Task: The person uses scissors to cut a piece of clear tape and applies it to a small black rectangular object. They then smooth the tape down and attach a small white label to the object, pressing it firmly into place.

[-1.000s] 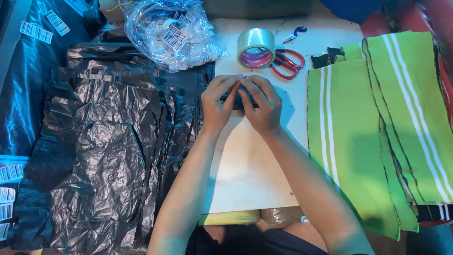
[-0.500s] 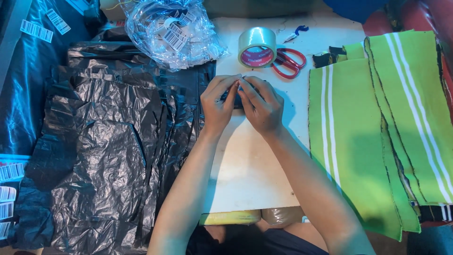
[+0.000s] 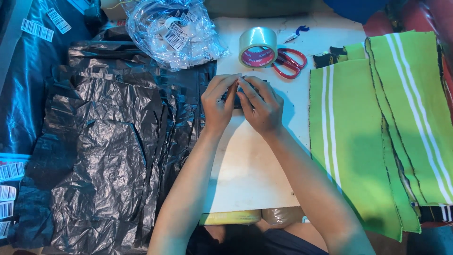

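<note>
My left hand (image 3: 218,103) and my right hand (image 3: 259,105) are pressed together over a small dark object (image 3: 234,97) on the white tabletop (image 3: 245,160). Fingers of both hands pinch it at the top; most of it is hidden, so its kind is unclear. A roll of clear packing tape (image 3: 257,46) stands just beyond my hands, with red-handled scissors (image 3: 289,62) beside it.
Crumpled black plastic bags (image 3: 108,146) cover the left side. A clear bag of barcode labels (image 3: 172,30) lies at the top. Lime-green cloth pieces with white stripes (image 3: 377,123) are stacked on the right. Barcode stickers (image 3: 10,179) sit at the left edge.
My hands stay in the same spot over the small object; only the fingers shift slightly.
</note>
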